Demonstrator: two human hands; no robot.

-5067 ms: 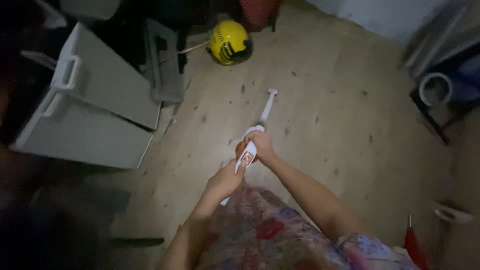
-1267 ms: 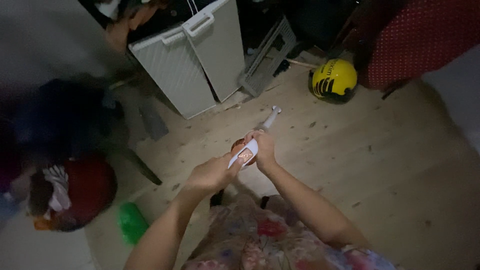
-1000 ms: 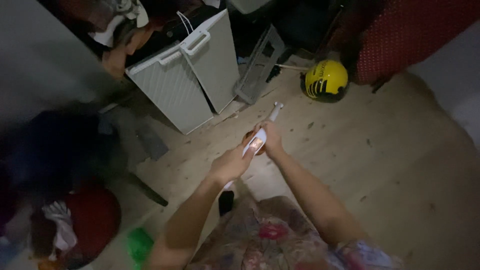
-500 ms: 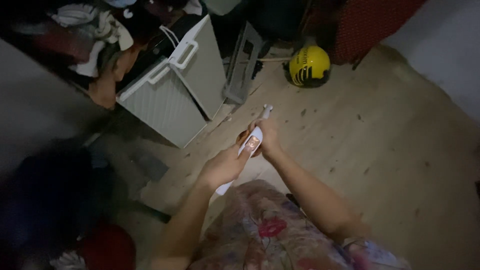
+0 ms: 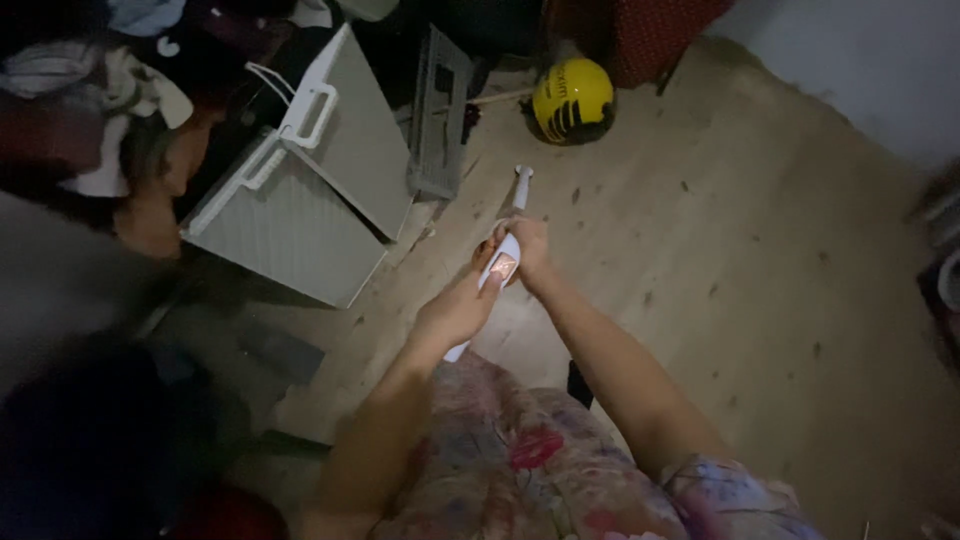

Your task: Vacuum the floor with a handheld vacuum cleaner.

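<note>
While the yellow helmet (image 5: 572,98) lies beyond, the left hand (image 5: 455,310) and right hand (image 5: 527,250) each wrap closed around the white stick vacuum (image 5: 500,268).

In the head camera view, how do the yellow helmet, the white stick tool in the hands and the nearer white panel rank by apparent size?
1. Nearer white panel, clearly largest.
2. White stick tool is longer, but the yellow helmet is bulkier and farther away, so these two stay unranked.

The view swings, so the yellow helmet (image 5: 572,100) now sits farther beyond the right hand (image 5: 528,250) than half a second ago. The white panels (image 5: 300,200) now lie nearer the left hand (image 5: 455,310).
</note>
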